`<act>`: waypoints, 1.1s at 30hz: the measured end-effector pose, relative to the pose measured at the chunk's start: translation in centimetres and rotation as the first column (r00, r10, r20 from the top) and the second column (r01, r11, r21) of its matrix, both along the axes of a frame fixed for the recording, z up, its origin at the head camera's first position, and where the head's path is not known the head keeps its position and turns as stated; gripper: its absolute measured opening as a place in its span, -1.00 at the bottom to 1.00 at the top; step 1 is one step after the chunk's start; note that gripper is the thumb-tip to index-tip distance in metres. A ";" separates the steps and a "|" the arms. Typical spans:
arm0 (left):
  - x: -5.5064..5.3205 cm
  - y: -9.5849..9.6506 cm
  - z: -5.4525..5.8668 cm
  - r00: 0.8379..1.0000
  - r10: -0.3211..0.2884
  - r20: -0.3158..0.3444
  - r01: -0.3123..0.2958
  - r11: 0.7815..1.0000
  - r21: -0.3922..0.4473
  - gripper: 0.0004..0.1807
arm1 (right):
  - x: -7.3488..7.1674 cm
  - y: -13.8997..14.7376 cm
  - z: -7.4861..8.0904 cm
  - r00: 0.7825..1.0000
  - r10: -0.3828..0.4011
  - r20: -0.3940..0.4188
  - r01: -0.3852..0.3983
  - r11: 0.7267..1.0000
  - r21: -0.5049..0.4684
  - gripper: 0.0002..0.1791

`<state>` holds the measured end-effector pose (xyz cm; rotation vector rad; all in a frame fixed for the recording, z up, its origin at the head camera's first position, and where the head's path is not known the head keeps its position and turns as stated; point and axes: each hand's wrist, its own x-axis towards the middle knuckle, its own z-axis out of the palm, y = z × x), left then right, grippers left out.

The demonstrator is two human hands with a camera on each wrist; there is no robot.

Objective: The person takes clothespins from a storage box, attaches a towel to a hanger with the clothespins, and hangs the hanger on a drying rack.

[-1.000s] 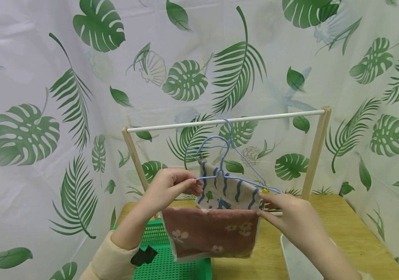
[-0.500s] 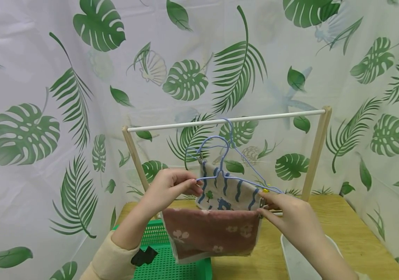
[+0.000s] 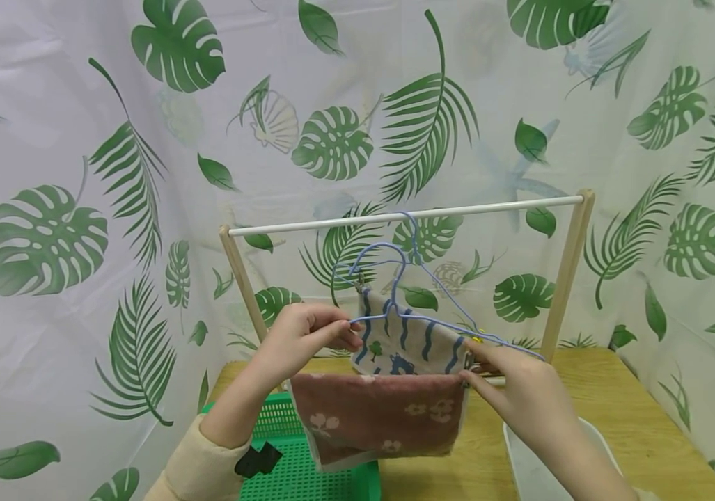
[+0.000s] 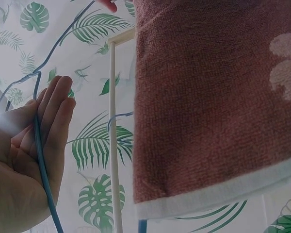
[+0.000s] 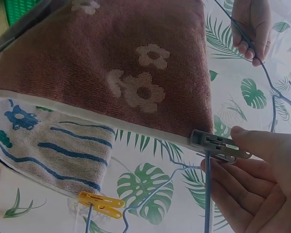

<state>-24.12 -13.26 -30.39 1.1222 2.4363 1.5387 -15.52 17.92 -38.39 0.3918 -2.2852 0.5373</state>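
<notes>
A blue wire hanger [image 3: 416, 318] spans my two hands in the head view. My left hand [image 3: 307, 337] pinches its left arm between thumb and fingers. A folded brownish-red towel [image 3: 376, 417] with pale flowers hangs low in front of it. At the towel's right corner, a grey clothespin [image 5: 216, 144] grips the white edge beside the hanger wire, and my right hand [image 3: 523, 383] has thumb and fingers around its handles. The towel's left corner [image 4: 141, 206] hangs apart from my left hand.
Behind, a striped towel [image 3: 422, 341] hangs from another blue hanger [image 3: 414, 240] on the rack's white rail [image 3: 489, 210], with a yellow clothespin [image 5: 99, 201] at one corner. A green basket [image 3: 294, 473] sits below left, a white tray [image 3: 529, 459] below right, on the wooden table [image 3: 620, 403].
The front hanger's hook has shifted slightly left, and its right arm now reaches further out over my right hand. My left hand stays nearly still; the towel sways a little.
</notes>
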 end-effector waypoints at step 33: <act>0.0 -1.2 -0.2 0.999 0.040 0.024 -0.041 0.999 0.024 -0.77 | 0.6 0.9 0.3 0.998 -0.021 -0.066 0.022 1.000 0.016 -0.64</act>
